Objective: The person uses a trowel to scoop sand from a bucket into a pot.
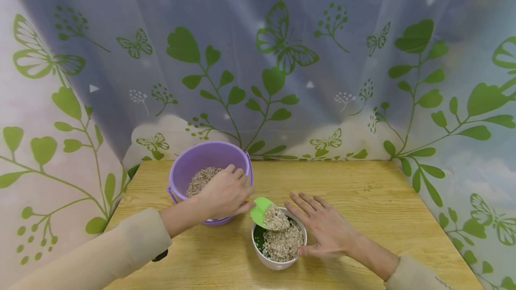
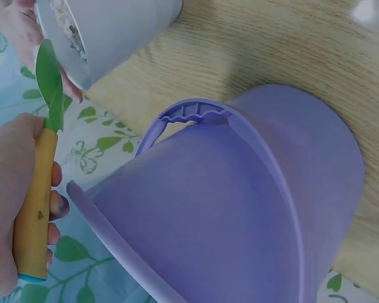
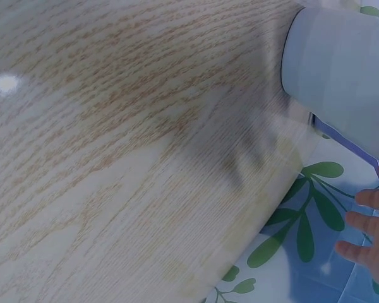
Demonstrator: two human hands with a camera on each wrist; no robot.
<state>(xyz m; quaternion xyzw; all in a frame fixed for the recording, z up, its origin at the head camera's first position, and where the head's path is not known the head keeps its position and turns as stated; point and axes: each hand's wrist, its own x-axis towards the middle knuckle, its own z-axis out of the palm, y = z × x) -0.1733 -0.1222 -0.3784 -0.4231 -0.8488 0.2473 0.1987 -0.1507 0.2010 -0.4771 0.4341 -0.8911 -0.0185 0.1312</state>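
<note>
Our left hand [image 1: 223, 191] grasps a green scoop [image 1: 259, 211] by its yellow handle [image 2: 35, 208], fingers curled round it; the blade [image 2: 48, 76], heaped with grain [image 1: 277, 219], lies just past them, above the white bowl [image 1: 276, 264]. The purple bucket [image 1: 193, 162], also holding grain, sits below those left fingers on the counter [image 1: 387, 200]. Our right hand [image 1: 326, 227] spreads its straight, released fingers beside the bowl, thumb at its rim.

Bucket [image 1: 209, 155] left, bowl [image 1: 275, 265] right, table [image 1: 354, 185] beneath
</note>
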